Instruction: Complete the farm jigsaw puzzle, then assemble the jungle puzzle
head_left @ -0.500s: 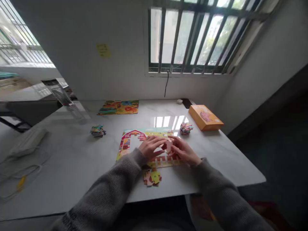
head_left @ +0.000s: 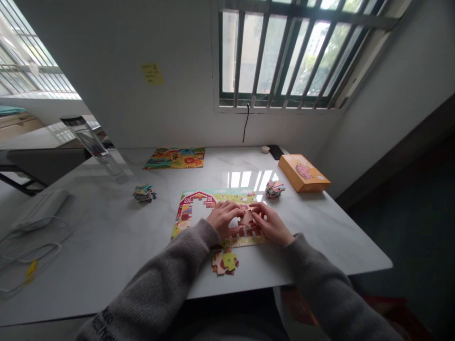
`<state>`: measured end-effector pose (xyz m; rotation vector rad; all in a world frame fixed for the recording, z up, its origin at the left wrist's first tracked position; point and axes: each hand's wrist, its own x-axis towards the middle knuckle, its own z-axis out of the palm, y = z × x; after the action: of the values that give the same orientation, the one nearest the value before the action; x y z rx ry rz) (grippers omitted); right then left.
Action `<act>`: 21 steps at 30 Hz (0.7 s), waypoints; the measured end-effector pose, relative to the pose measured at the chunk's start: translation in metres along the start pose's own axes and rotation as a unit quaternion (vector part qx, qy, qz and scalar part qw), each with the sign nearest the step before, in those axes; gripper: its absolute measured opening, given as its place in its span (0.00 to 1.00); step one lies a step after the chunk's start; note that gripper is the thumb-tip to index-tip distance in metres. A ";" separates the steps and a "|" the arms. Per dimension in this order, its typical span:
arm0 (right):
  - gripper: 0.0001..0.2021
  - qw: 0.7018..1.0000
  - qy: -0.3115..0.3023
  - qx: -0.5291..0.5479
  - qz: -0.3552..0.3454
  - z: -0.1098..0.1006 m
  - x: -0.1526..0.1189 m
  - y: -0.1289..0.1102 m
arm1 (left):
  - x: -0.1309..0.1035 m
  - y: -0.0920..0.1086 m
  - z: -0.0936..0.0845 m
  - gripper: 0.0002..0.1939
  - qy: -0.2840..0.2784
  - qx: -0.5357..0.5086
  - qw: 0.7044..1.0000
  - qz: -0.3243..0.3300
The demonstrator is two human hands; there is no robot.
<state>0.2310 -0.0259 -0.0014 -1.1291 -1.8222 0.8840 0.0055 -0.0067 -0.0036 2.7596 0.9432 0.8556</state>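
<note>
A partly assembled farm jigsaw puzzle (head_left: pixel 185 200) with a red barn lies on the table, white gaps showing inside its border. Over its right half, a pinkish puzzle piece (head_left: pixel 245 218) is held low between both hands. The fingertips of my left hand (head_left: pixel 224 219) grip its left side. My right hand (head_left: pixel 272 224) has thumb and fingers closed on its right side. Whether the piece sits flat in the puzzle I cannot tell. Just below the puzzle's near edge lies a small heap of loose puzzle pieces (head_left: pixel 225 262).
Stacks of puzzle pieces stand left (head_left: pixel 144 193) and right (head_left: pixel 275 189) of the puzzle. Behind are a finished animal puzzle (head_left: pixel 176 158), an orange box (head_left: pixel 304 173) and a black phone (head_left: pixel 275 152). A clear bottle (head_left: pixel 93 142) and white cables (head_left: pixel 53 246) are at the left.
The pinkish piece has been turned and lowered slightly to the left, towards the puzzle. Both hands have shifted only a little with it.
</note>
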 end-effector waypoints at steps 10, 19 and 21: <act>0.10 0.973 0.014 -0.199 -0.114 -0.014 -0.015 0.006 | -0.006 -0.011 0.013 0.14 -0.071 -0.026 0.997 -0.030; 0.09 0.962 -0.029 -0.237 -0.130 -0.007 -0.028 0.006 | -0.006 -0.005 0.009 0.15 -0.082 -0.027 0.995 -0.047; 0.09 0.960 -0.025 -0.246 -0.134 -0.007 -0.028 0.006 | -0.005 -0.003 0.007 0.14 -0.088 -0.021 0.995 -0.048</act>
<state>0.2472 -0.0484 -0.0113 -1.1165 -2.2447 0.3052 0.0045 -0.0065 -0.0127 2.6753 1.0026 0.5982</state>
